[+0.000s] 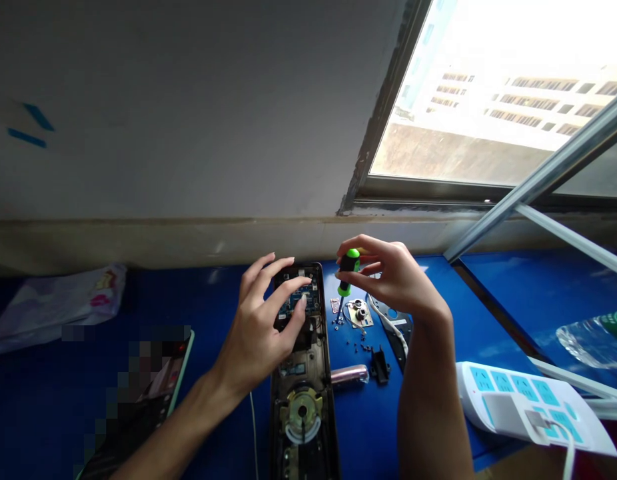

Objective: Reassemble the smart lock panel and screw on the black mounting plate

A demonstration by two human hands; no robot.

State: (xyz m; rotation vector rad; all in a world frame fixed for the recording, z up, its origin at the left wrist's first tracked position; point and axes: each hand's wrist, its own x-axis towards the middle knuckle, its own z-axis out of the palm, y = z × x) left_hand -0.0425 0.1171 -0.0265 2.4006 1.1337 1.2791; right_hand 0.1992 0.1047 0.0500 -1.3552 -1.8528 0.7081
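Observation:
An opened door-lock body (pixel 302 373) lies lengthwise on the blue table, its circuit board (pixel 302 300) exposed at the far end. My left hand (pixel 261 320) hovers over that board with fingers spread, fingertips touching or just above it. My right hand (pixel 388 273) pinches a small green-and-black screwdriver (pixel 347 275), held upright with its tip down among several loose screws (pixel 351 333) beside the lock. A small metal plate with a round part (pixel 359 312) lies just right of the tip.
A white power strip (pixel 528 407) with a plugged cable sits at the right. A phone (pixel 153 380) lies at the left, a plastic bag (pixel 53 303) beyond it. A pink cylinder (pixel 349 375) and black clip (pixel 379 365) lie beside the lock. Wall and window stand behind.

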